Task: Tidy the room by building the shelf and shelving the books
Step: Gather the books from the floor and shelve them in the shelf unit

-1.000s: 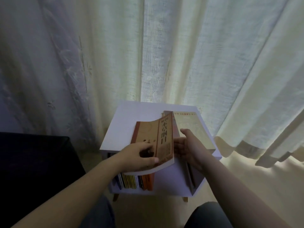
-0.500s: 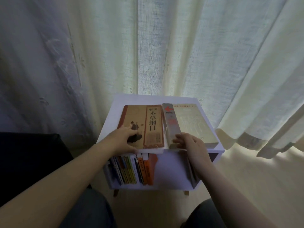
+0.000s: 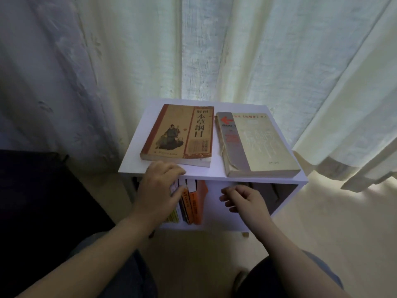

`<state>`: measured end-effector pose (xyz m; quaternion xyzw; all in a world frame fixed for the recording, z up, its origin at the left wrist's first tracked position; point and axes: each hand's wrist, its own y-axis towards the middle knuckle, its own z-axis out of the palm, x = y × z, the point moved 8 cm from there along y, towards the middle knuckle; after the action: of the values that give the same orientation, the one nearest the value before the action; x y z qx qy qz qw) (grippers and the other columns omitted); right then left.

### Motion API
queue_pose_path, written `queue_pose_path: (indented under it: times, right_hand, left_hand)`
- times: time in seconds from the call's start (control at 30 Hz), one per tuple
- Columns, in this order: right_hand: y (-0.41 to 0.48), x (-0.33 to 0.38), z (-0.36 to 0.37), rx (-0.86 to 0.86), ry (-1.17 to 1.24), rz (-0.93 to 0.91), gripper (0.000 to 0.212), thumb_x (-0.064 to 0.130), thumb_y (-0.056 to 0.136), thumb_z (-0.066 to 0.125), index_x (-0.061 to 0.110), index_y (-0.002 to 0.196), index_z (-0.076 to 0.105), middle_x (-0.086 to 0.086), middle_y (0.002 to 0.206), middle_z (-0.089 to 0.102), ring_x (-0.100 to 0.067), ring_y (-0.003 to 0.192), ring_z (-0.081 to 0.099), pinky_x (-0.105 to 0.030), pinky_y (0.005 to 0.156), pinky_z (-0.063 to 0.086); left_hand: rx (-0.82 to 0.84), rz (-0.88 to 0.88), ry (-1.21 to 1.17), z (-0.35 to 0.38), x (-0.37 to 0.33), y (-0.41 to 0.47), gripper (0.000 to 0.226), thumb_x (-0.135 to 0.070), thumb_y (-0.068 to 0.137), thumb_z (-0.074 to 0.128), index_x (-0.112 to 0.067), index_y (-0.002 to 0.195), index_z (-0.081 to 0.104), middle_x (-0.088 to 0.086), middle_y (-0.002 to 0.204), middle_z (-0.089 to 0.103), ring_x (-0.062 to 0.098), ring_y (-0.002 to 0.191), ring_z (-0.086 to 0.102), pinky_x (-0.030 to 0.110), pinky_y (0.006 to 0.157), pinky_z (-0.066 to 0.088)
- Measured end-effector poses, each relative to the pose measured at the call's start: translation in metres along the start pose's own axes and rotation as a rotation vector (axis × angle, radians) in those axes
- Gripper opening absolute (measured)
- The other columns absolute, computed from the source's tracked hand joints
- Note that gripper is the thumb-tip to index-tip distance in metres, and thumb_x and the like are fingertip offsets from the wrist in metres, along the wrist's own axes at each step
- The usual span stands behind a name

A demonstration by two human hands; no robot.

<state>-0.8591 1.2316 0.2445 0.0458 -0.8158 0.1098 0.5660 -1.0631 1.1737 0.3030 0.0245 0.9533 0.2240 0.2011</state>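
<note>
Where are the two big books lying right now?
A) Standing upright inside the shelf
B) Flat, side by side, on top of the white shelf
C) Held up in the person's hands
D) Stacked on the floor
B: the brown book and the pale book lie flat next to each other on top of the white shelf.

We note shelf (image 3: 137, 157) white; left book (image 3: 178, 134) tan, red-brown border, dark figure print; right book (image 3: 262, 145) cream, grey strip, red arrow; lower books (image 3: 193, 204) orange, yellow; curtain (image 3: 214, 50) pale cream, faint leaf pattern.
</note>
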Motion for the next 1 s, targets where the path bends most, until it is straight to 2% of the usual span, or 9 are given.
queue_pose_path:
  times: [0.13,0.27,0.4,0.5,0.57,0.63,0.73,0.9,1.0]
  right_hand:
    - [0.002,-0.011,0.005,0.017,-0.152,-0.005,0.018,0.016,0.091,0.055,0.016,0.084,0.071,0.003,0.082,0.071,-0.012,0.076,0.065,-0.031,0.071,0.053]
    - [-0.005,-0.02,0.011,0.087,-0.326,-0.029,0.018,0.016,0.089,0.054,0.018,0.083,0.071,0.007,0.085,0.07,-0.007,0.076,0.064,-0.029,0.072,0.052]
    - [-0.007,-0.022,0.007,0.072,-0.337,-0.021,0.017,0.017,0.089,0.055,0.017,0.084,0.071,0.006,0.085,0.069,-0.008,0.077,0.063,-0.027,0.066,0.05]
    - [-0.005,-0.023,-0.001,0.031,-0.29,0.01,0.017,0.017,0.09,0.054,0.015,0.088,0.071,0.004,0.085,0.069,-0.011,0.076,0.062,-0.027,0.063,0.049]
    - [-0.005,-0.024,-0.004,0.015,-0.273,0.019,0.017,0.016,0.09,0.054,0.016,0.088,0.07,0.004,0.087,0.069,-0.012,0.078,0.063,-0.033,0.07,0.054]
    - [-0.006,-0.026,-0.008,0.004,-0.276,0.031,0.017,0.015,0.09,0.054,0.018,0.087,0.07,0.006,0.088,0.069,-0.012,0.079,0.063,-0.034,0.075,0.054]
    - [-0.007,-0.03,-0.014,-0.001,-0.29,0.041,0.016,0.015,0.09,0.054,0.02,0.086,0.068,0.005,0.089,0.07,-0.013,0.079,0.063,-0.035,0.075,0.054]
    - [-0.009,-0.035,-0.021,-0.002,-0.284,0.058,0.017,0.016,0.091,0.055,0.026,0.084,0.066,0.005,0.09,0.07,-0.013,0.081,0.064,-0.035,0.076,0.054]
    - [-0.01,-0.037,-0.023,-0.006,-0.268,0.067,0.017,0.015,0.09,0.054,0.025,0.084,0.067,0.005,0.09,0.07,-0.014,0.081,0.064,-0.035,0.075,0.054]
  left_hand:
    - [0.072,0.043,0.047,0.021,-0.008,-0.014,0.02,-0.027,0.075,0.077,-0.024,0.093,0.069,-0.008,0.093,0.068,0.014,0.095,0.062,0.038,0.101,0.036]
    - [0.012,0.064,0.023,0.028,-0.019,-0.009,0.011,-0.026,0.079,0.07,-0.024,0.089,0.068,-0.009,0.09,0.066,0.014,0.092,0.06,0.034,0.099,0.032]
    - [0.027,0.144,-0.001,0.039,-0.032,-0.016,0.008,-0.029,0.082,0.063,-0.023,0.086,0.066,-0.007,0.089,0.062,0.014,0.09,0.055,0.029,0.09,0.036]
    - [0.193,0.025,-0.038,0.059,-0.019,-0.018,0.017,-0.031,0.086,0.062,-0.021,0.1,0.067,-0.006,0.101,0.062,0.014,0.097,0.056,0.025,0.085,0.041]
    - [0.292,-0.11,-0.052,0.073,-0.001,-0.019,0.03,-0.03,0.087,0.063,-0.021,0.116,0.063,-0.004,0.114,0.06,0.015,0.105,0.055,0.027,0.089,0.045]
    - [0.372,-0.192,-0.036,0.086,0.013,-0.02,0.046,-0.03,0.088,0.062,-0.023,0.132,0.052,-0.002,0.128,0.055,0.016,0.114,0.053,0.029,0.097,0.044]
    - [0.456,-0.197,0.011,0.104,0.018,-0.022,0.064,-0.029,0.089,0.061,-0.024,0.147,0.033,0.0,0.143,0.044,0.019,0.125,0.047,0.031,0.104,0.041]
    - [0.592,-0.227,0.058,0.14,0.017,-0.026,0.083,-0.031,0.09,0.059,-0.026,0.153,0.005,0.009,0.138,0.044,0.025,0.117,0.052,0.036,0.095,0.046]
    - [0.548,-0.308,0.02,0.15,0.02,-0.025,0.08,-0.031,0.091,0.057,-0.027,0.153,0.007,0.01,0.131,0.048,0.026,0.11,0.056,0.037,0.092,0.049]
